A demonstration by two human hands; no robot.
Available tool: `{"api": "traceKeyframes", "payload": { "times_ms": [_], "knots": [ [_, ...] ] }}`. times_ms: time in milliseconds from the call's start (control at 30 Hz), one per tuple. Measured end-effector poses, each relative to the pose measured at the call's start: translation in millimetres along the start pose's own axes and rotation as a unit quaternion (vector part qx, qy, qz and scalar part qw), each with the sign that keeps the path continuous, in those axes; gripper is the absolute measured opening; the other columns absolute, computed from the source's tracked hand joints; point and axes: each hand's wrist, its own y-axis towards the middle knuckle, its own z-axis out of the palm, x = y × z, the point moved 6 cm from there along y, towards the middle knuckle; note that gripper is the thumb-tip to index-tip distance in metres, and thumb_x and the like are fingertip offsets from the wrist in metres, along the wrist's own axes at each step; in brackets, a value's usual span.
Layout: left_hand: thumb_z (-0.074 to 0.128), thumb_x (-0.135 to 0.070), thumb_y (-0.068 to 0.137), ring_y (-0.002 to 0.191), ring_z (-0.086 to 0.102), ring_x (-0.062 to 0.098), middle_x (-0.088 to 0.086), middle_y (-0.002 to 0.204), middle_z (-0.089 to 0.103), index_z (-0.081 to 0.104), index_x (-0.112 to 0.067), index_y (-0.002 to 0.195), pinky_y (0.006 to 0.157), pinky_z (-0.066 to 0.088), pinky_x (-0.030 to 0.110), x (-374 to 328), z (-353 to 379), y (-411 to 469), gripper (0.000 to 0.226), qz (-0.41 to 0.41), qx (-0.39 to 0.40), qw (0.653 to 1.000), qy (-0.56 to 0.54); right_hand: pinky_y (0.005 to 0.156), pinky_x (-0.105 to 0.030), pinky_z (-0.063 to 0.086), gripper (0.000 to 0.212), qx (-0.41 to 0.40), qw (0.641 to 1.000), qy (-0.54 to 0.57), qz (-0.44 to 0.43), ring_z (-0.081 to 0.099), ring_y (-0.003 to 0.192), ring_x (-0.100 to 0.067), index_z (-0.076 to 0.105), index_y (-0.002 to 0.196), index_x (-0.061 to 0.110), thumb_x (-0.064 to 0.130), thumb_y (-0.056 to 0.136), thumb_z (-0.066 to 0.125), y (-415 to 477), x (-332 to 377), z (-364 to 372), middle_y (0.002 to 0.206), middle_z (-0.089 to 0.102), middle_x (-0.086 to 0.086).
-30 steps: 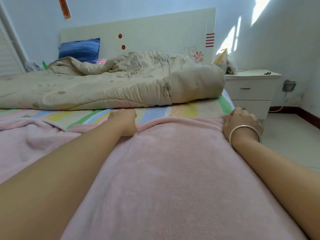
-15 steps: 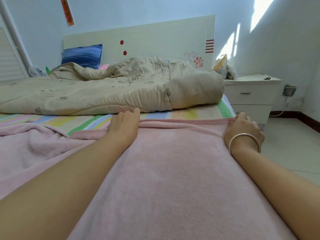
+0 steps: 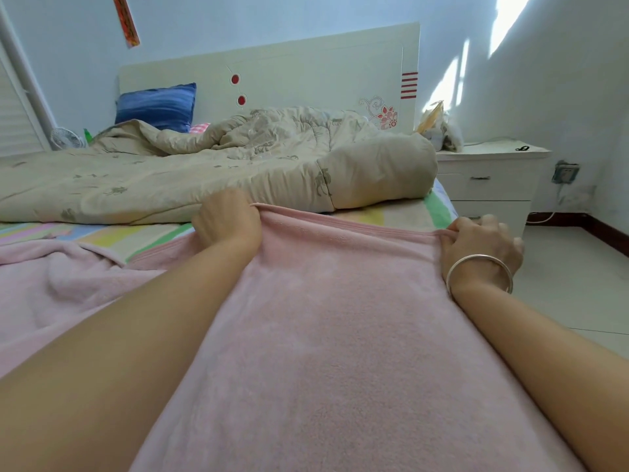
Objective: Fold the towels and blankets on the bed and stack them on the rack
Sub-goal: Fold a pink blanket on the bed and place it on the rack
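- Head view, grip first — the left hand (image 3: 228,221) is pinching the far hem of the soft pink fleece blanket (image 3: 340,318), with its fingers curled over the edge. The right hand (image 3: 480,247), with a silver bangle (image 3: 480,272) on its wrist, is clutching the same hem at the corner nearest the bedside.
- The blanket is lying spread over the pastel-striped bed sheet (image 3: 102,233), stretching from the person's body out to both hands. A looser, rumpled part is trailing off to the left.
- The hem is running fairly taut between the two hands, so this is probably the start of a fold. It would go best with both hands rising together and holding even tension, so that the edge is travelling straight.
- The rumpled left part is likely to drag, and smoothing it out beforehand should give a squarer fold.
- The crumpled beige quilt (image 3: 204,172) is lying just beyond the hands and is worth avoiding — snagging it could pull the fold askew.
- No rack is showing anywhere in this view.
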Motion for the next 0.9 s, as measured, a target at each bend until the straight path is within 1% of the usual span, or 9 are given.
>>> {"api": "traceKeyframes", "payload": {
  "times_ms": [67,133,233,400,500,600,667,767,900],
  "knots": [
    [0.054,-0.016,0.092,0.113,0.058,0.034,0.013,0.119,0.065,0.068,-0.018,0.116,0.082,0.044,0.035,5.8,17.2,0.3,0.028,-0.021,0.039,0.995,-0.086,0.084,-0.038,0.033,0.029,0.020,1.000,0.002,-0.006,0.054,0.100,-0.031,0.067,0.100,0.020,0.043,0.096,0.049,3.4,1.6,-3.3,0.100,0.062,-0.010],
    [0.055,-0.018,0.091,0.128,0.048,0.030,0.012,0.138,0.053,0.053,-0.016,0.133,0.100,0.039,0.035,1.5,41.8,-9.1,0.043,0.009,0.143,0.976,-0.165,0.084,-0.036,0.036,0.026,0.064,0.995,0.072,0.036,0.058,0.097,-0.031,0.067,0.098,0.024,0.045,0.095,0.051,10.2,-7.3,-2.9,0.098,0.067,-0.009],
    [0.050,-0.032,0.096,0.145,0.027,0.026,0.010,0.159,0.026,0.023,-0.013,0.153,0.117,0.024,0.038,-1.1,77.7,-26.0,0.066,0.087,0.257,0.952,-0.144,0.082,-0.031,0.041,0.028,0.154,0.953,0.215,0.145,0.059,0.096,-0.030,0.071,0.102,0.024,0.046,0.088,0.061,19.3,-26.2,9.0,0.103,0.069,-0.006],
    [0.033,-0.050,0.099,0.149,0.013,0.024,0.004,0.163,0.009,0.018,-0.035,0.154,0.120,0.016,0.042,2.2,98.0,-33.6,0.059,0.173,0.258,0.951,0.000,0.096,-0.032,0.048,0.045,0.267,0.857,0.381,0.220,0.064,0.093,-0.026,0.069,0.113,0.017,0.045,0.078,0.075,16.8,-39.4,43.9,0.107,0.068,-0.005],
    [0.030,-0.051,0.099,0.145,0.023,0.028,0.005,0.159,0.018,0.024,-0.040,0.152,0.117,0.022,0.043,-0.3,96.4,-40.2,0.055,0.169,0.262,0.950,0.019,0.091,-0.030,0.047,0.045,0.265,0.874,0.344,0.219,0.062,0.091,-0.026,0.070,0.107,0.016,0.047,0.075,0.077,19.2,-41.7,51.1,0.102,0.067,-0.005],
    [0.028,-0.046,0.100,0.137,0.036,0.031,0.008,0.153,0.035,0.037,-0.032,0.148,0.111,0.031,0.043,-3.1,93.8,-47.0,0.051,0.184,0.231,0.954,0.056,0.087,-0.035,0.048,0.051,0.226,0.929,0.226,0.189,0.061,0.096,-0.031,0.066,0.105,0.017,0.058,0.074,0.071,24.4,-37.9,41.5,0.104,0.067,-0.007],
    [0.035,-0.035,0.099,0.121,0.049,0.034,0.013,0.134,0.055,0.058,-0.018,0.131,0.098,0.041,0.041,-9.5,71.8,-53.6,0.043,0.185,0.146,0.971,0.046,0.088,-0.036,0.045,0.044,0.203,0.934,0.244,0.163,0.058,0.104,-0.031,0.060,0.105,0.016,0.055,0.084,0.060,24.0,-30.9,19.5,0.109,0.064,-0.005],
    [0.048,-0.013,0.091,0.107,0.055,0.035,0.014,0.112,0.064,0.066,-0.009,0.109,0.083,0.043,0.042,-20.9,31.5,-74.1,0.026,0.205,0.035,0.978,-0.016,0.099,-0.037,0.041,0.032,0.202,0.936,0.287,0.033,0.053,0.116,-0.026,0.058,0.115,0.022,0.044,0.095,0.048,7.5,-8.4,-26.1,0.120,0.062,-0.002],
    [0.044,-0.019,0.094,0.109,0.058,0.025,0.002,0.118,0.067,0.066,-0.021,0.117,0.088,0.047,0.037,-17.3,1.6,-127.9,0.032,0.195,0.124,0.961,-0.154,0.118,-0.032,0.011,0.046,0.326,0.905,0.146,-0.231,0.021,0.144,-0.017,0.039,0.145,0.029,0.043,0.102,0.031,-73.7,34.1,-81.4,0.155,0.032,0.002]
  ]
}}
